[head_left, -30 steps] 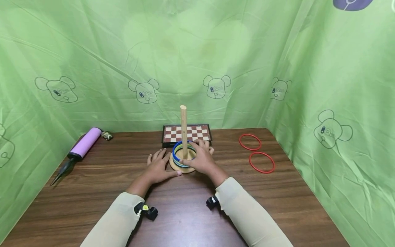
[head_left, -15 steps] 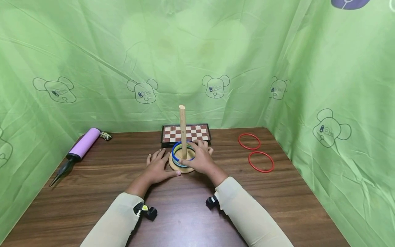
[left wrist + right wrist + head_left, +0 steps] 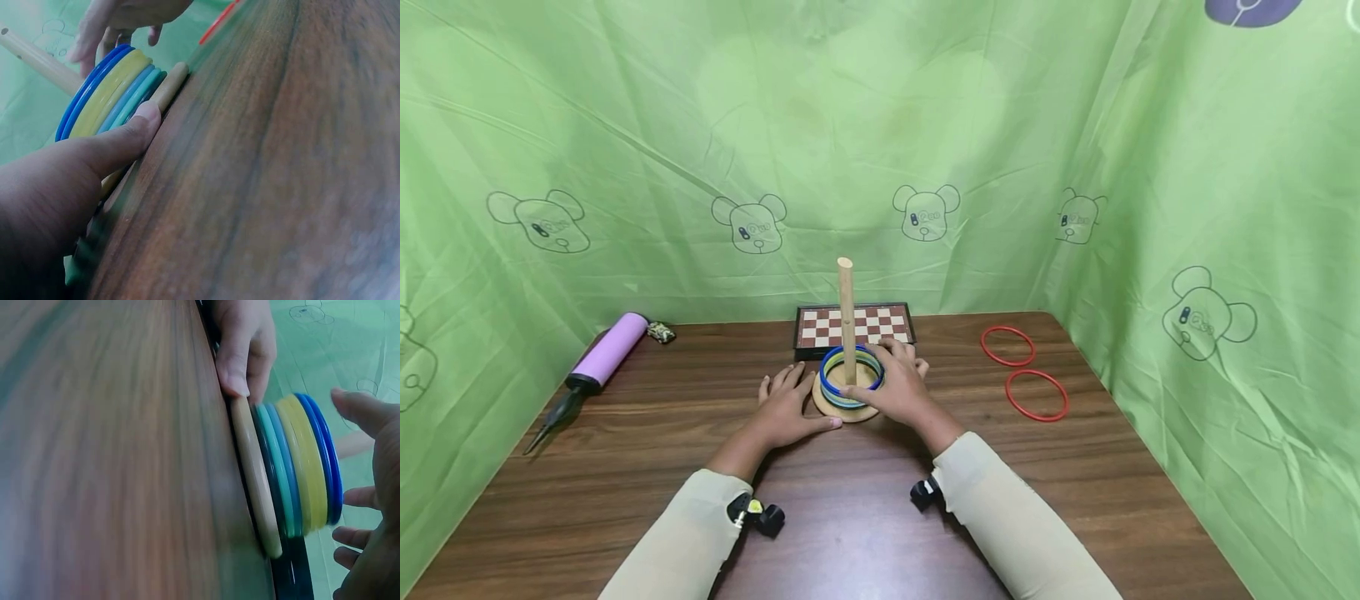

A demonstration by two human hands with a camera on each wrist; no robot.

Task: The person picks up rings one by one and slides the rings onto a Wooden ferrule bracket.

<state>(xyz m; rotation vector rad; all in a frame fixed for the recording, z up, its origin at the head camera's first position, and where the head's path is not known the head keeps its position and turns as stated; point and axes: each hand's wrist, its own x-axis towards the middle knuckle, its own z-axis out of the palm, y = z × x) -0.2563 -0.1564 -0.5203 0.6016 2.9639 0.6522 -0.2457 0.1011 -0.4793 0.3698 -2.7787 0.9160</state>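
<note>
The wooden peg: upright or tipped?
Upright. The wooden peg rises straight from its round base, flat on the table, rings stacked around it.

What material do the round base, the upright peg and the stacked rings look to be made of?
The round base and upright peg look like pale unpainted wood with a matte, smooth finish. The stacked rings, in teal, blue and yellow, are probably plastic: even solid colours and a slight sheen. The table shows dark wood grain, possibly laminate.
</note>
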